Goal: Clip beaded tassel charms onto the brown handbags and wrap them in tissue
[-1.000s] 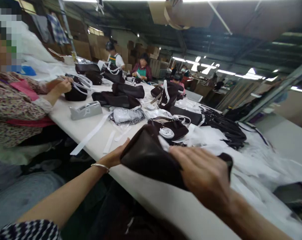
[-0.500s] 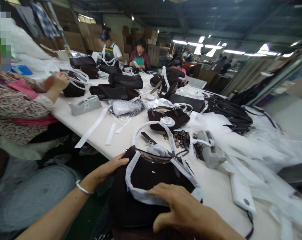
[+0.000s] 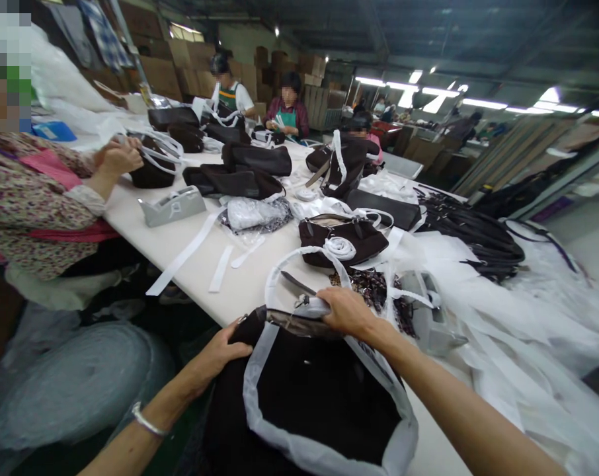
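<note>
A dark brown handbag [image 3: 324, 390] rests in front of me at the table's edge, its zipped opening at the top. White wrapping covers its two handles; the front handle [image 3: 252, 390] hangs over the bag's face, and the rear one stands up in a loop. My left hand [image 3: 233, 350] is closed around the bag's upper left corner, thumb in front. At the opening, my right hand [image 3: 346, 311] has its fingers closed on a white-wrapped coil [image 3: 313, 307], which it partly covers. A dark strap end [image 3: 297, 284] with a metal clip lies just behind.
Another dark handbag [image 3: 346, 241] with a white coil stands on the white table [image 3: 190, 261]. A grey tape dispenser [image 3: 431, 317] is at right, another [image 3: 173, 206] at left. Black straps [image 3: 473, 235] lie in a heap. A co-worker's hands [image 3: 118, 155] hold a bag at left.
My right hand has moved from the front handle up and away to the coil at the bag's opening. The front handle now hangs lower. My left hand stays on the corner.
</note>
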Tool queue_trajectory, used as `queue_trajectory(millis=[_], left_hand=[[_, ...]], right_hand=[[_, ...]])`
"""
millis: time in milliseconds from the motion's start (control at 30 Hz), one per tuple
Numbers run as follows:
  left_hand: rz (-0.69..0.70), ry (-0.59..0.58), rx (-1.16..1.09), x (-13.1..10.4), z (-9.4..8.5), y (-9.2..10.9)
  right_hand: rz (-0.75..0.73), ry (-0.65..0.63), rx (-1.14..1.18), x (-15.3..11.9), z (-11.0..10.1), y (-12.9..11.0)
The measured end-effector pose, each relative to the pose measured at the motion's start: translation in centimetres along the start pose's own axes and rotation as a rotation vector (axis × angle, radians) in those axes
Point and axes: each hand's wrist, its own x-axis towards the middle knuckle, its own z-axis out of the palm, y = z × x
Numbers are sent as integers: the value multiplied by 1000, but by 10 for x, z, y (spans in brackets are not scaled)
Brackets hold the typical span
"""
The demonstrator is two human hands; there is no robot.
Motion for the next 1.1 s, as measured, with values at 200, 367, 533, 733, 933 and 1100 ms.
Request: queue_trajectory(millis=[200,367,533,733,933,1100], left_hand=[[-3,11,-139,17,5,4],[98,173,350,33,-15,-11],[502,524,1093,24,-17,1],[627,130,1607,33,35,26],[621,34,1847,57,40,0],[581,54,1830,59,39,6]], right_hand=[[-281,754,-133,-40,-37,-18],[-198,291,-69,-76,5,-25],[5,-37,242,-79,4,-14],[-185,-167,191,-23,0,-8],[-149,-304,75,-1,21,2],[-91,-323,271,2,7,20]])
